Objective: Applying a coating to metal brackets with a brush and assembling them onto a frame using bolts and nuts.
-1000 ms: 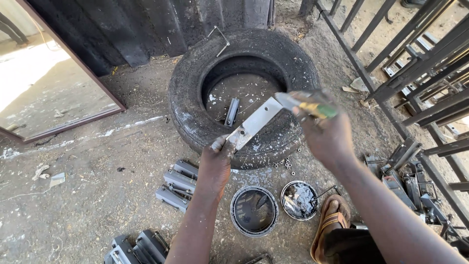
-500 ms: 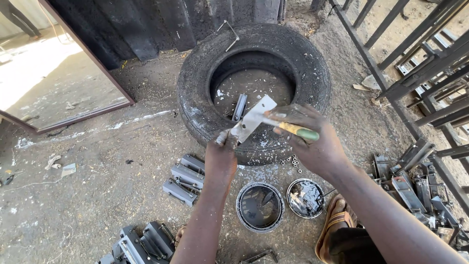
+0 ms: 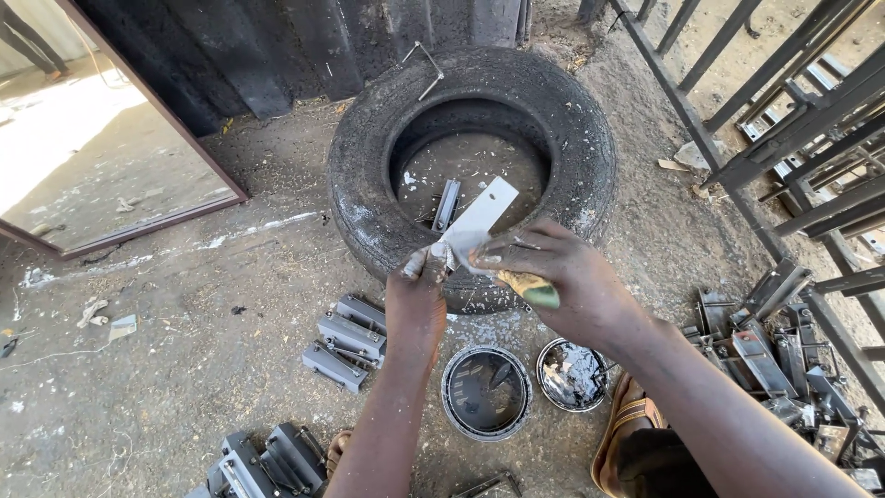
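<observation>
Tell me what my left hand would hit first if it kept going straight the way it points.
Probably the tyre: the left hand, gripping the metal strip, points up and away over its near wall. Depth is unclear, so it might pass above the rubber.

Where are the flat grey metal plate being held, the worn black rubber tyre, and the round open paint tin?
flat grey metal plate [image 3: 484,214], head view, upper bare face.
worn black rubber tyre [image 3: 364,157], head view, left sidewall.
round open paint tin [image 3: 452,406], head view, left rim.

Sunlit dirt ground [image 3: 184,304], dark wall [image 3: 277,46], metal railing [image 3: 784,120]
</observation>
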